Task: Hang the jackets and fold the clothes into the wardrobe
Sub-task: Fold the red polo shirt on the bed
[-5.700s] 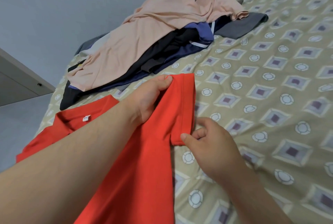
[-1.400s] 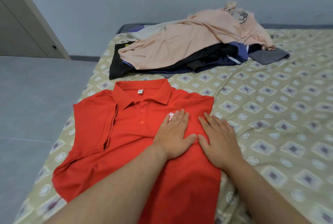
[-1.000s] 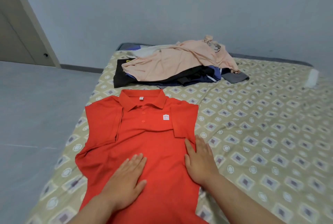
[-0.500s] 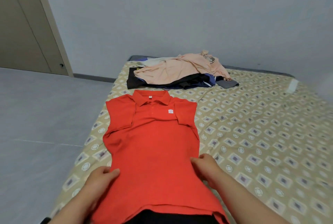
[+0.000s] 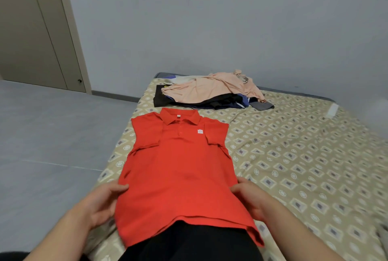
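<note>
A red polo shirt (image 5: pixel 178 168) lies face up along the left edge of the bed (image 5: pixel 304 156), collar away from me, both sleeves folded in over the chest. Its hem hangs toward me over something black at the bottom of the view. My left hand (image 5: pixel 102 202) grips the shirt's left side edge near the hem, thumb on top, fingers tucked under the cloth. My right hand (image 5: pixel 249 197) grips the right side edge the same way.
A pile of clothes (image 5: pixel 207 93) with a peach shirt on top and dark garments beneath sits at the head of the bed. Grey floor (image 5: pixel 52 145) runs along the left. A door (image 5: pixel 31 30) stands at the back left beside the grey wall.
Both hands slid from the shirt's chest down to its sides near the hem and now grip the edges. The camera pulled back and tilted up.
</note>
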### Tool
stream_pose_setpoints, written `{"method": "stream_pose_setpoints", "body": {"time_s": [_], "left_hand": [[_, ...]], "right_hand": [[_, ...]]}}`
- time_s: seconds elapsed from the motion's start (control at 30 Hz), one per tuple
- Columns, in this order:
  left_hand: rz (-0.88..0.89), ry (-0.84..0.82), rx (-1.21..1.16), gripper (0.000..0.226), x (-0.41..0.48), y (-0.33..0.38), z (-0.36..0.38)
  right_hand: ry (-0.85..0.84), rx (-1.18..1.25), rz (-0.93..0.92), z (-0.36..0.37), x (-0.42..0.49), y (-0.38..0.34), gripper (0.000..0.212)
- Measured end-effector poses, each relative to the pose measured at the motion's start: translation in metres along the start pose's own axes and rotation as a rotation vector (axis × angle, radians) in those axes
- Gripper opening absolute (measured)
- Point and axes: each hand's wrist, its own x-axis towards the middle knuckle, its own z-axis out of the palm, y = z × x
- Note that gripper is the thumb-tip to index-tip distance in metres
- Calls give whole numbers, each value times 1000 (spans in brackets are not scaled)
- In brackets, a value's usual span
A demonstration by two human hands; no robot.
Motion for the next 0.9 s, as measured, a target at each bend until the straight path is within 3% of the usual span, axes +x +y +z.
{"method": "stream_pose_setpoints", "body": {"time_s": [0.1,0.2,0.3,0.37,0.47,0.53,0.6,0.7,0.8,0.87,0.9], "left_hand": [[95,33,120,40,-12,23,-9],[121,225,350,36,-18,37,-27],[-46,267,579,32,-22,33,-40],[-164,212,698,31,-29,25,-37],[-174,110,793,32,-37,21,-33],[-200,0,752,41,-45,25,-35],[-183,-37,704,51,-51,30,-43],[15,128,596,26,-61,34,-48],[204,302,293,19,-63,43,-49],[252,240,12,11,-66,49,-51],[276,189,-82,19,-70,51,-49]], "right_hand": [[94,-55,-93,-10,-12,-7,35],[246,23,-137,-23,-16,-10,22],[302,9,-136,-26,-19,-4,15],[279,28,-111,-25,-23,1,16],[53,13,-8,-25,-40,10,29],[-70,-95,5,-29,-54,17,30],[-67,-118,-39,-36,-65,22,33],[-13,3,-128,-46,-74,21,39],[35,176,-204,-46,-81,9,14],[63,300,-242,-44,-83,0,14],[73,364,-251,-43,-82,-4,15]]}}
